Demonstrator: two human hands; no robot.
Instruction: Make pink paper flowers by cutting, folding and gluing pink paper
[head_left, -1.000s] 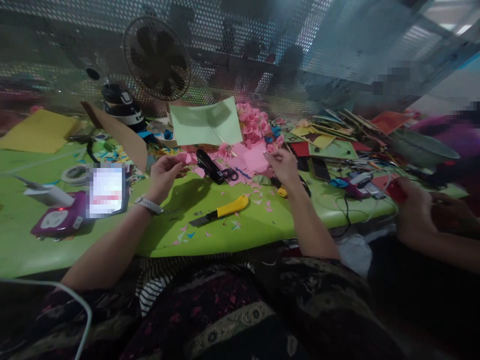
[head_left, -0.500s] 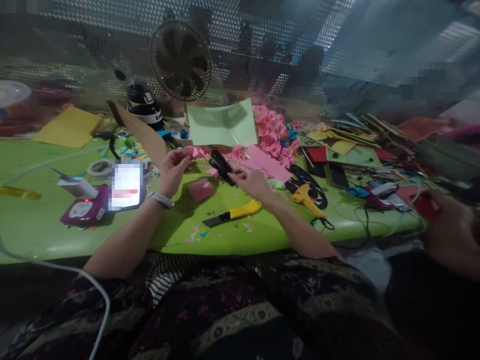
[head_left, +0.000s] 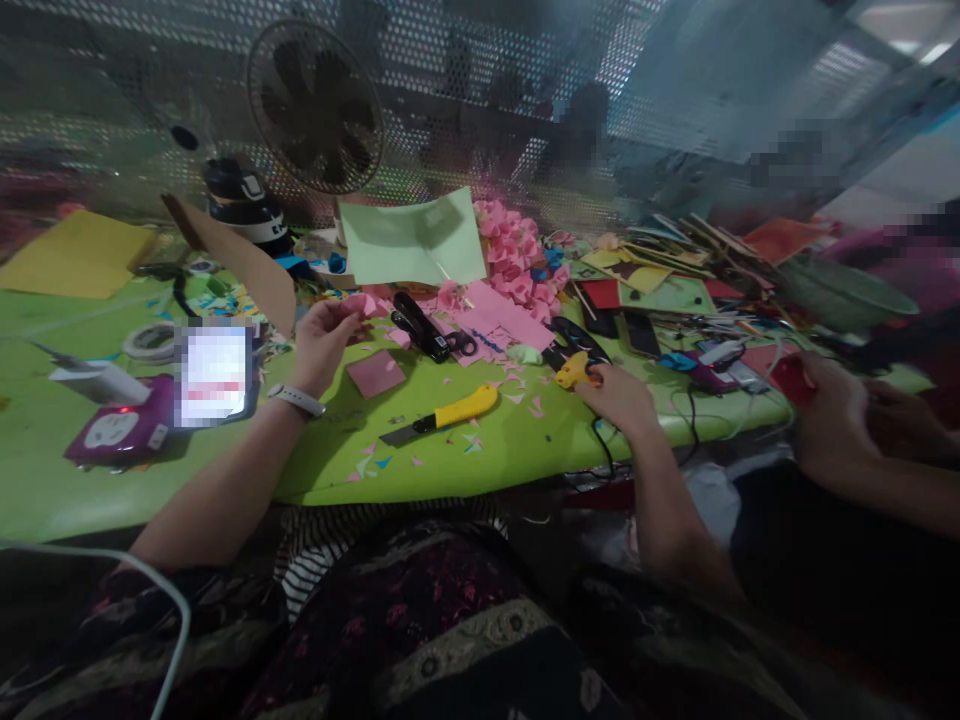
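Observation:
My left hand pinches a small pink paper piece at its fingertips, its fingers closed. Farther right, my right hand is wrapped on the yellow hot glue gun, whose dark cord hangs toward the table's front edge. Between the hands lie a black stapler and a square of pink paper. A yellow utility knife, blade to the left, rests in front of them among small scraps.
A pile of pink paper flowers sits behind, beside a pale green sheet. On the left are a lit phone, a purple power strip and tape. Another person's hand holds something red at right.
My right hand has left the stapler, moved right and taken hold of the glue gun. My left hand keeps the pink paper piece. The view has turned slightly right.

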